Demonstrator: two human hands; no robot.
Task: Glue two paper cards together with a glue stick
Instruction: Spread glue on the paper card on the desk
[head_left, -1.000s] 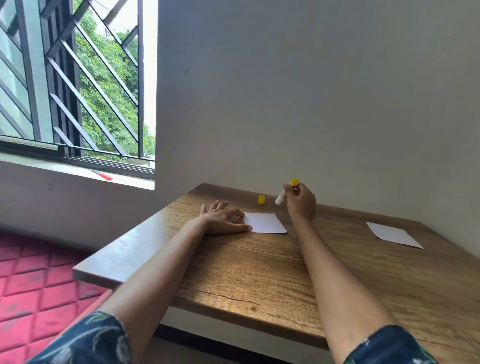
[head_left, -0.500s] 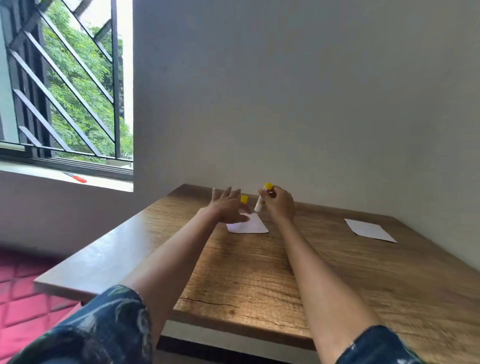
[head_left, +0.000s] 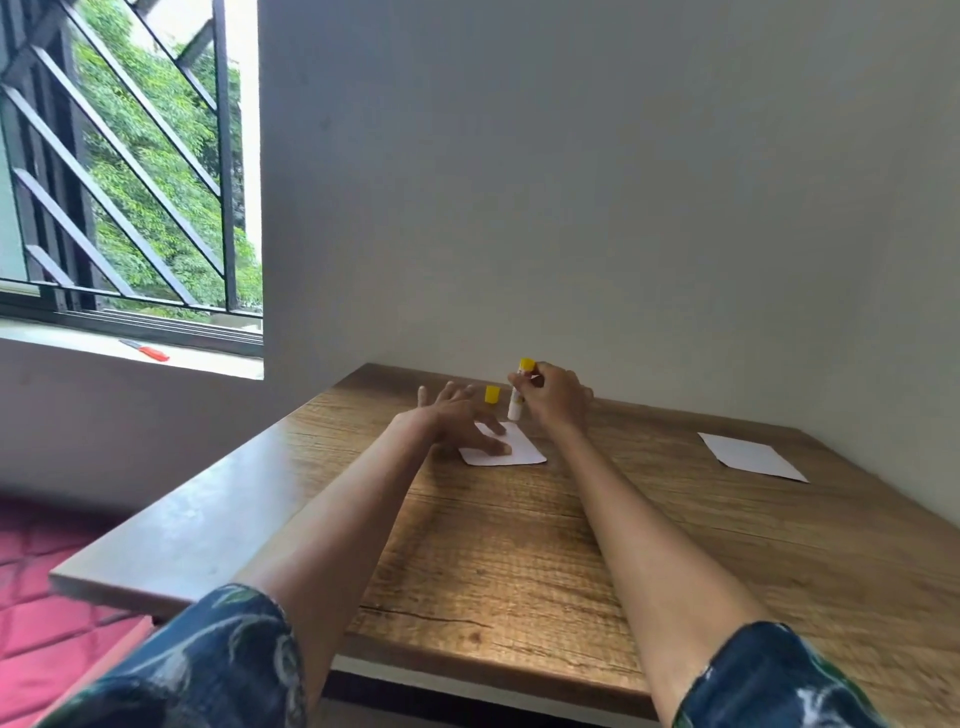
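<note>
A small white paper card (head_left: 522, 451) lies on the wooden table (head_left: 519, 561) near the back. My left hand (head_left: 457, 421) rests flat on the card's left part with fingers spread. My right hand (head_left: 553, 397) grips a white glue stick (head_left: 517, 396) with a yellow end, held tilted, its lower tip just above the card's far edge. The yellow cap (head_left: 492, 394) stands on the table behind the card. A second white card (head_left: 750, 457) lies at the right, near the wall.
The table sits in a corner, with a wall behind and one at the right. A window with bars is at the left; a red-handled tool (head_left: 145, 350) lies on its sill. A pink quilted surface (head_left: 41, 587) lies left of the table.
My left hand lifted off the card, then came back down flat on it. My right hand lowered the glue stick towards the card's far edge. The camera turned a little.
</note>
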